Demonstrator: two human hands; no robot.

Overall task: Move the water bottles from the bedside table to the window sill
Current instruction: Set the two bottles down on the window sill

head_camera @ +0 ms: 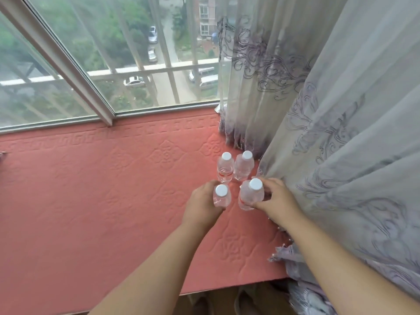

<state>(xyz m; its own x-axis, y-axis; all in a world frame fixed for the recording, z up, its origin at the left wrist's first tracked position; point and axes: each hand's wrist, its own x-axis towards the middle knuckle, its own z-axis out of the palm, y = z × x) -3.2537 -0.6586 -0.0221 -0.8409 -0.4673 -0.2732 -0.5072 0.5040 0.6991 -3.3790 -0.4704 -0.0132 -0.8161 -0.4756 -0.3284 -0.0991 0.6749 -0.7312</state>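
Clear water bottles point(236, 178) stand together on the pink window sill point(102, 189), right of the frame's middle. The left hand point(203, 202) grips one bottle and the right hand point(276, 197) grips another. Set both down flat, then let go gently so they don't bump the two behind or the curtain point(341, 133).

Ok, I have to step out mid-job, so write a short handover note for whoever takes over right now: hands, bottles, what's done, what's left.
Left hand: closed around the near-left bottle, upright on the sill pad.
Right hand: closed around the near-right bottle, by the curtain.
Two rear bottles stand upright just behind, untouched.
Done: four bottles at the sill.
Left: release both bottles; the bedside table is out of view, so check it for more.
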